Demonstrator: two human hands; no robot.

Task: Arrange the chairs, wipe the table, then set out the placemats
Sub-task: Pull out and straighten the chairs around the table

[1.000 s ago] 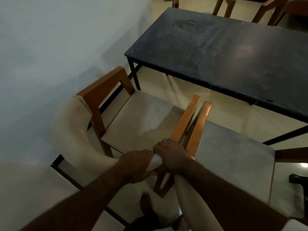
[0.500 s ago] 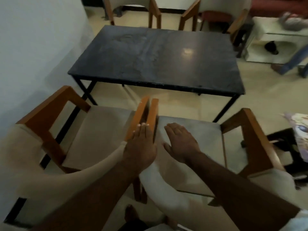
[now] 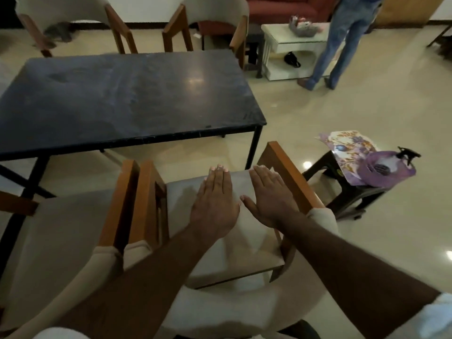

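Now holding both palms flat over the seat of the right chair (image 3: 186,199) at 6 o'clock, left hand (image 3: 215,204) beside right hand (image 3: 267,199), fingers straight and together, gripping nothing. Armrest to armrest with the left chair (image 3: 61,228) at 8 o'clock, front edge apart from the table (image 3: 122,94) at 11. Open floor (image 3: 318,113) at 2 o'clock; placemats (image 3: 349,145) on the stool (image 3: 354,199) at 3.

Red sofa (image 3: 281,6) stood along far wall. White side table (image 3: 281,39) sat before it, basket (image 3: 302,26) on top, black bag (image 3: 292,59) on lower shelf. 1 person in blue jeans (image 3: 342,33) stood just beside that table. Dark stool (image 3: 354,196) stood on glossy cream floor (image 3: 367,106) at right.
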